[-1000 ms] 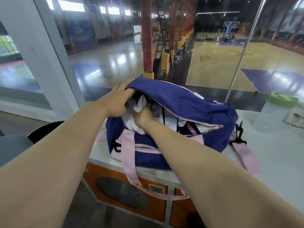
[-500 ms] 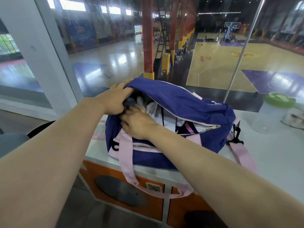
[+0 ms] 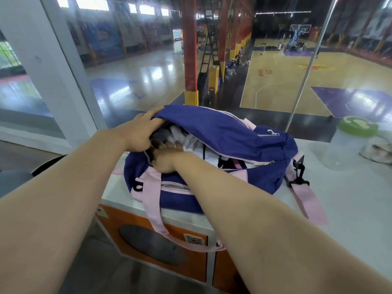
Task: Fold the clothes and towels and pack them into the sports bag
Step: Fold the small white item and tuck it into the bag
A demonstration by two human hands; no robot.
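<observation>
one sports bag (image 3: 222, 132), two hands inside, left hand (image 3: 139, 132), right hand (image 3: 167, 159)

**Sports bag at the counter's left end, hands at its mouth**

The sports bag (image 3: 222, 134) lies on the counter (image 3: 350, 209), close to its left edge and front edge. One carry strap (image 3: 157, 219) hangs over the front edge, down the cabinet front (image 3: 152, 247). Folded clothes (image 3: 186, 141) sit inside the bag. The left hand (image 3: 137, 132) holds up the bag's top flap at its left end; the right hand (image 3: 167, 158) reaches into the opening just beneath it. Toward the counter's right rear stands a lidded container (image 3: 347, 147), with a bundled cloth (image 3: 379, 149) beside it on the right.
</observation>
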